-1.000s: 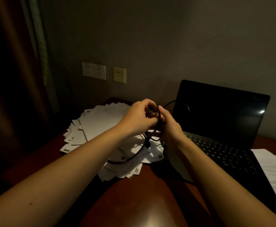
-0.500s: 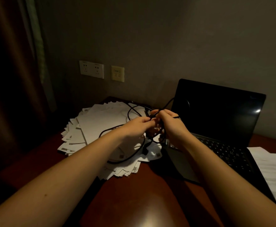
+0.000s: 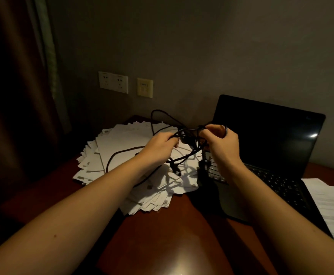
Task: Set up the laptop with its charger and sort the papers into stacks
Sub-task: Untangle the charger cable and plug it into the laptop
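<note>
A tangled black charger cable point(image 3: 189, 135) hangs in the air between my two hands, above a messy fan of white papers point(image 3: 122, 151). My left hand point(image 3: 160, 144) pinches one strand of it. My right hand point(image 3: 220, 140) grips the bunched loops at its top. Loose loops trail down over the papers, and a plug end point(image 3: 175, 168) dangles below. The black laptop point(image 3: 265, 139) stands open with a dark screen just right of my hands, on the brown wooden desk point(image 3: 162, 245).
A white double wall socket point(image 3: 113, 82) and a yellowish wall plate point(image 3: 144, 87) sit on the wall behind the papers. More white sheets point(image 3: 332, 207) lie to the right of the laptop. A dark curtain point(image 3: 19, 86) hangs at the left.
My hands have drawn apart and the cable bundle has loosened, with more loops spilling out over the papers. The view has shifted slightly.
</note>
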A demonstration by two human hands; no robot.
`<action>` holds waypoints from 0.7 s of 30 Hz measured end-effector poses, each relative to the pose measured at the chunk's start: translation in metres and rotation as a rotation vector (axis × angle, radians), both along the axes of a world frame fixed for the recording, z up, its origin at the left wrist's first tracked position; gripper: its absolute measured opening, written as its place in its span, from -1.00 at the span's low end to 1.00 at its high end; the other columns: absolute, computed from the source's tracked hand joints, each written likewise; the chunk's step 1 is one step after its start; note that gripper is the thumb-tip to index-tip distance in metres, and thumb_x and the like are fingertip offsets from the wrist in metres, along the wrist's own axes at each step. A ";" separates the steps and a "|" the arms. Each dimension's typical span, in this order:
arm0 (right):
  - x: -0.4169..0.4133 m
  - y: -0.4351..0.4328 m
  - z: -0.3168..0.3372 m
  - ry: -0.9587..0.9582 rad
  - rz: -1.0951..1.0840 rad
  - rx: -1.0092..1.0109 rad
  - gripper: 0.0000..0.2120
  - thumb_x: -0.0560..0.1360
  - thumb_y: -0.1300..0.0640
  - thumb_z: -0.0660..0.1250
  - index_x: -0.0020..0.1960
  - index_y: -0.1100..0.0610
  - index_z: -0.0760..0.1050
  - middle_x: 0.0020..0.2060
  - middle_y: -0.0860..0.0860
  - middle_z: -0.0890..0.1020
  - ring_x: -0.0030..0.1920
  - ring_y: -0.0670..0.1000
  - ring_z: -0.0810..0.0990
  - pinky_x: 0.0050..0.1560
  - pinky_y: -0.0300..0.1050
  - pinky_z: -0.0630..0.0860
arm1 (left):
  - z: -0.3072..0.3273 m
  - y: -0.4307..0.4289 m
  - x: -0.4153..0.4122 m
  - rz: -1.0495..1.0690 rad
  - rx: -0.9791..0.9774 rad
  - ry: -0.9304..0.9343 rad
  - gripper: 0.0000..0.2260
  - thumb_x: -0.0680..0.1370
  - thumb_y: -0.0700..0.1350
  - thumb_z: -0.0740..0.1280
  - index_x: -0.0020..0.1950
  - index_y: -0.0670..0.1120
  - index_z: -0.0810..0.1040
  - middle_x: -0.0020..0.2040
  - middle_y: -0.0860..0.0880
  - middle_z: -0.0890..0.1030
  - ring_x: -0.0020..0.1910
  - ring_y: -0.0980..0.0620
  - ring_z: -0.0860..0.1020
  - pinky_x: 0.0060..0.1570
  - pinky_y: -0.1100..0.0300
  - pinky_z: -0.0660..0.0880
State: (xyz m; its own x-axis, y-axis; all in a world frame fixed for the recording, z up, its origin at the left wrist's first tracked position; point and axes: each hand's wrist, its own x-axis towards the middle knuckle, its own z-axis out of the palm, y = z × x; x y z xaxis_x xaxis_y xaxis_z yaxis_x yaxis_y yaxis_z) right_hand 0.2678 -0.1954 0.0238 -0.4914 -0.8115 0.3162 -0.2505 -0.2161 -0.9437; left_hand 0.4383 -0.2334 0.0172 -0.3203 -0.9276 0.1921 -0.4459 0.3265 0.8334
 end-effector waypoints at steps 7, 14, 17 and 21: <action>-0.003 -0.001 -0.003 0.122 -0.104 -0.082 -0.77 0.57 -0.02 0.36 -0.15 0.09 0.64 -0.27 0.04 0.70 -0.25 0.03 0.71 -0.22 0.14 0.68 | 0.010 0.001 0.003 0.108 0.078 0.132 -0.74 0.59 -0.11 0.23 -0.30 -0.08 0.42 -0.40 -0.07 0.29 -0.37 -0.02 0.29 -0.29 0.10 0.17; -0.022 -0.014 0.013 0.411 -0.233 0.192 -0.61 0.64 -0.03 0.19 -0.25 0.13 0.56 -0.35 0.09 0.64 -0.34 0.11 0.66 -0.23 0.17 0.66 | 0.012 -0.006 0.018 0.239 0.076 0.308 -0.67 0.58 -0.09 0.26 -0.38 -0.06 0.35 -0.47 0.00 0.29 -0.41 0.03 0.29 -0.28 0.09 0.23; -0.032 -0.017 0.026 0.375 -0.160 0.347 -0.62 0.64 -0.02 0.21 -0.17 0.19 0.62 -0.36 0.11 0.63 -0.35 0.10 0.64 -0.21 0.11 0.67 | 0.020 -0.009 0.030 0.256 0.219 0.629 -0.70 0.61 -0.13 0.24 -0.33 -0.04 0.36 -0.53 0.10 0.28 -0.49 0.09 0.26 -0.37 0.16 0.27; -0.023 -0.015 0.028 0.550 0.003 0.548 -0.68 0.62 0.02 0.24 -0.13 0.19 0.64 -0.34 0.11 0.61 -0.39 0.03 0.51 -0.42 -0.16 0.44 | 0.039 -0.003 0.035 0.095 0.348 0.999 -0.61 0.66 -0.14 0.22 -0.37 -0.01 0.26 -0.50 0.08 0.20 -0.53 0.12 0.17 -0.44 0.24 0.14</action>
State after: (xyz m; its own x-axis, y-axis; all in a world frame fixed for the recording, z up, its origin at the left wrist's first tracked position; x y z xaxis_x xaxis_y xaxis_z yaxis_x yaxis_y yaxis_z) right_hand 0.2451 -0.2101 0.0519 -0.3778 -0.9235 0.0670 -0.7140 0.2445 -0.6561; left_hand 0.4732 -0.2361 0.0558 -0.0871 -0.9951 0.0473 0.4819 -0.0005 0.8762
